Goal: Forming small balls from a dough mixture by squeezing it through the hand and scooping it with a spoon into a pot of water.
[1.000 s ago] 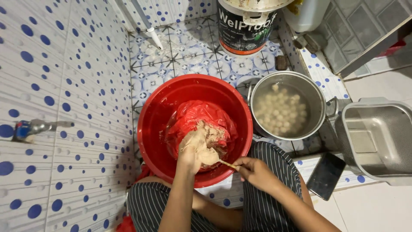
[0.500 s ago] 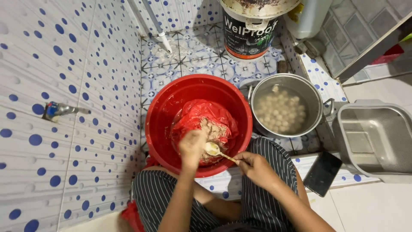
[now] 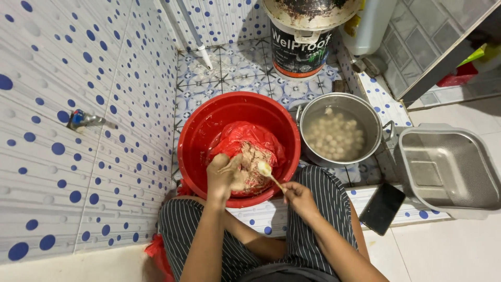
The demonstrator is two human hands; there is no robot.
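Observation:
A red basin (image 3: pixel 201 130) stands on the tiled floor in front of my knees. Inside it lies a red plastic bag (image 3: pixel 245 138) holding pale brown paste (image 3: pixel 254 166). My left hand (image 3: pixel 223 176) is closed around a lump of that paste over the basin. My right hand (image 3: pixel 298 198) grips a spoon (image 3: pixel 269 172), whose bowl carries a small pale ball right beside my left hand. To the right of the basin stands a steel pot (image 3: pixel 365 117) with water and several white balls (image 3: pixel 334 137) in it.
A grey metal tray (image 3: pixel 454 167) sits at the right, a dark phone (image 3: pixel 382 208) lies on the tile step beside it. A paint bucket (image 3: pixel 301 39) and white jug (image 3: pixel 371 26) stand behind. A tap (image 3: pixel 83 119) juts from the dotted wall on the left.
The spoon has risen from under my left hand to beside it, now carrying a formed ball. The camera view has shifted slightly; basin and pot stay put.

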